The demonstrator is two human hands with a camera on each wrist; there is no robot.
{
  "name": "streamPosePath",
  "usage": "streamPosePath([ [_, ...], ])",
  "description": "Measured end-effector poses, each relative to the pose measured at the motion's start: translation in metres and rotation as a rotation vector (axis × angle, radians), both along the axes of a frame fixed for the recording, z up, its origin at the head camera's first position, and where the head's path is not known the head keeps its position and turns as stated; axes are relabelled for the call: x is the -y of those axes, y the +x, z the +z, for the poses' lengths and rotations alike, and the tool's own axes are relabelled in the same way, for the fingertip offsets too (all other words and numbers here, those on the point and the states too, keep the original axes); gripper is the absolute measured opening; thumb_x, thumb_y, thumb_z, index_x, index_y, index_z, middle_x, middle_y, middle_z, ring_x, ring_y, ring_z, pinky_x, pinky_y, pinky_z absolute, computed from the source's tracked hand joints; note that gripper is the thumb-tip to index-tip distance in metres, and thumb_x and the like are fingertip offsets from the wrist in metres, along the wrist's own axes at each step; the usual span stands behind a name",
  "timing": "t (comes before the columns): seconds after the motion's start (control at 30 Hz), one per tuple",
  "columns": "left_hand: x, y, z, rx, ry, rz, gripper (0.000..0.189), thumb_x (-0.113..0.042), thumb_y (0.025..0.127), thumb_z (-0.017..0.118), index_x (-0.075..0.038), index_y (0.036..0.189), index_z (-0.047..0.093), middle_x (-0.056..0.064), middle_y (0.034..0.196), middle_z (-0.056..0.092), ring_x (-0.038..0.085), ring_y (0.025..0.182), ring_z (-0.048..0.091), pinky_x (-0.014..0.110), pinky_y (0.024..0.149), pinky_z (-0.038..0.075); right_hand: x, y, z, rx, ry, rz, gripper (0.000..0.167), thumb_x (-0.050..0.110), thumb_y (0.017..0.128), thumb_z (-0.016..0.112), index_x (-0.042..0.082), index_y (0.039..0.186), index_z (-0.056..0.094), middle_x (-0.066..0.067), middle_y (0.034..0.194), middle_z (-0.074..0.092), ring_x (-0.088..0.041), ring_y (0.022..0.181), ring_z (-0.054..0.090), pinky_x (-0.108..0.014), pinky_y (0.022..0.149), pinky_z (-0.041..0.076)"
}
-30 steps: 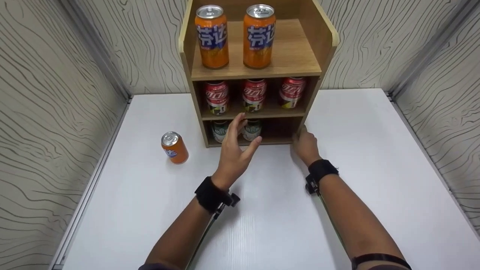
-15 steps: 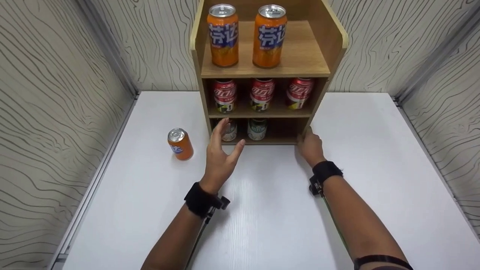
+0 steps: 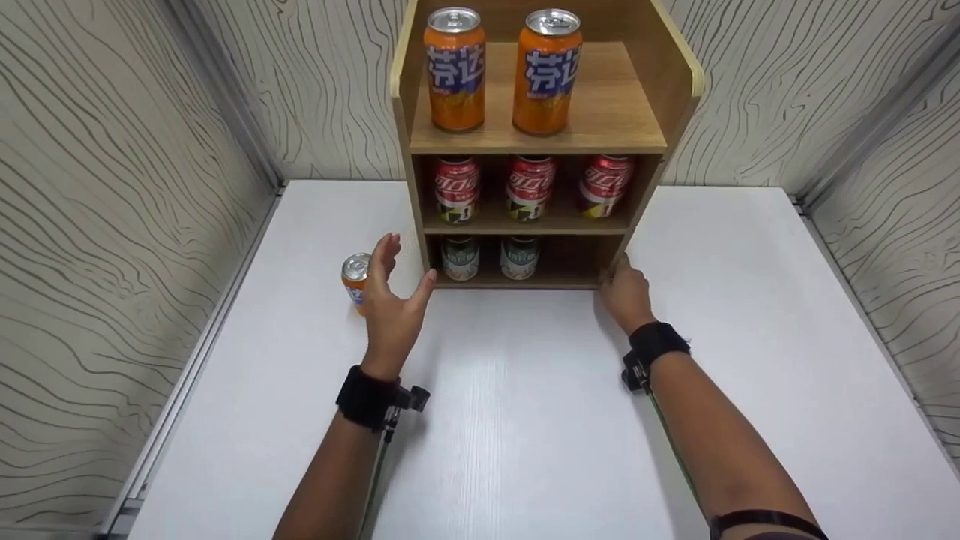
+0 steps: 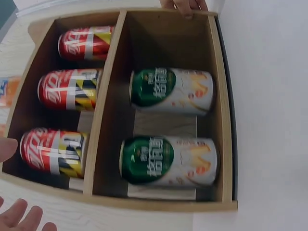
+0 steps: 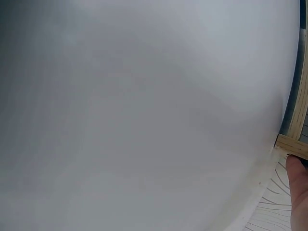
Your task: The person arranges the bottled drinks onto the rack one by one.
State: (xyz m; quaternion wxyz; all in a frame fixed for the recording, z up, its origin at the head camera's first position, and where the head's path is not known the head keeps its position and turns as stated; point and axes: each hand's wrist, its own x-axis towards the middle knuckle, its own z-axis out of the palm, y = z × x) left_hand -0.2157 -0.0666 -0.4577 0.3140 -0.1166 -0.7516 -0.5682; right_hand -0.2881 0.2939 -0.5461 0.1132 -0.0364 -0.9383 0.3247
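My left hand [image 3: 394,319] is raised over the table with thumb and fingers spread, holding nothing. It overlaps an orange soda can [image 3: 355,283] standing left of the wooden shelf [image 3: 536,142], hiding the can's right side. In the left wrist view, fingertips of this hand [image 4: 21,216] show at the lower left. At the shelf's lower right corner, my right hand [image 3: 628,296] grips the side panel, its fingertips [image 4: 185,8] over the front edge in the left wrist view. The right wrist view shows a digit [image 5: 297,185] against the panel's corner [image 5: 293,144].
On the top shelf stand two orange soda cans [image 3: 456,75]. Three red cola cans [image 3: 530,187] fill the middle level. Two green-and-white cans [image 4: 171,91] occupy the bottom level, left of a gap. Patterned walls [image 3: 97,225] enclose the white table [image 3: 510,420].
My left hand has moved left, from in front of the bottom level to the loose orange can. My right hand keeps its place at the shelf corner. The head view has shifted slightly.
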Motion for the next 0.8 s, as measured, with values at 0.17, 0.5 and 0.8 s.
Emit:
streamPosePath([
  [0.17, 0.016, -0.003, -0.012, 0.025, -0.001, 0.053, 0.071, -0.002, 0.082, 0.077, 0.002, 0.142, 0.039, 0.011, 0.141, 0.045, 0.02, 0.133, 0.04, 0.036, 0.11, 0.031, -0.001, 0.0, -0.001, 0.002, -0.001, -0.002, 0.031, 0.014, 0.099, 0.048, -0.01, 0.118, 0.051, -0.033, 0.097, 0.063, -0.05, 0.096, 0.061, -0.057, 0.079, 0.048],
  [0.5, 0.059, -0.008, -0.041, 0.227, 0.014, 0.212, 0.075, -0.008, 0.082, 0.077, -0.003, 0.145, 0.038, 0.017, 0.143, 0.042, 0.03, 0.134, 0.038, 0.049, 0.107, 0.034, -0.002, -0.003, -0.004, 0.039, -0.025, 0.003, 0.035, 0.016, 0.1, 0.047, -0.01, 0.123, 0.048, -0.033, 0.105, 0.062, -0.048, 0.102, 0.059, -0.055, 0.083, 0.048],
  [0.8, 0.08, -0.028, -0.063, 0.542, 0.099, 0.121, 0.095, -0.012, 0.079, 0.079, -0.011, 0.154, 0.02, 0.015, 0.153, 0.031, 0.03, 0.142, 0.025, 0.046, 0.113, 0.022, -0.002, -0.002, 0.0, 0.053, -0.01, 0.003, 0.039, 0.014, 0.099, 0.048, -0.011, 0.129, 0.045, -0.032, 0.103, 0.063, -0.046, 0.1, 0.06, -0.054, 0.082, 0.049],
])
